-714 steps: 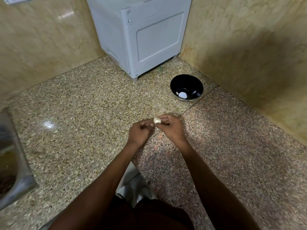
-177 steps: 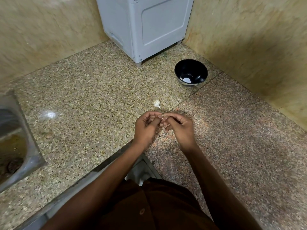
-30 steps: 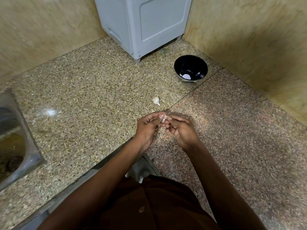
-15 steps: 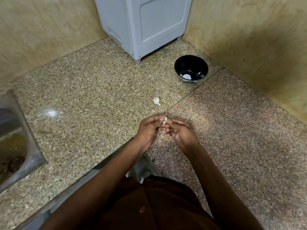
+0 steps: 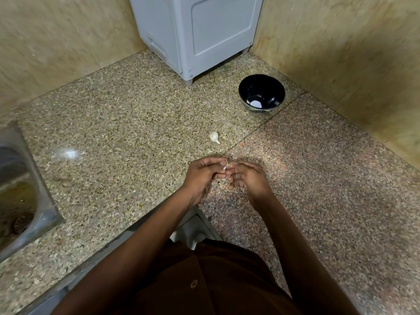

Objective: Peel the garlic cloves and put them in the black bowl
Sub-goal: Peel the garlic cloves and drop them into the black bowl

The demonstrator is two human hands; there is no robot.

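Note:
My left hand [image 5: 201,176] and my right hand [image 5: 246,176] meet fingertip to fingertip just above the granite counter [image 5: 113,137]. Between them they pinch a small garlic clove [image 5: 227,167]; only a pale sliver of it shows, the rest is hidden by my fingers. The garlic bulb [image 5: 214,137] lies on the counter a little beyond my hands. The black bowl [image 5: 261,93] stands farther back to the right, near the wall corner, with something white at its bottom.
A grey appliance [image 5: 195,32] stands on the counter at the back, left of the bowl. A steel sink [image 5: 20,189] is set into the counter at the far left. Beige walls [image 5: 341,53] close the corner. Bits of peel lie under my hands.
My hands have stayed in the same spot, fingers shifting slightly on the clove. The bulb and bowl have not moved over the last second.

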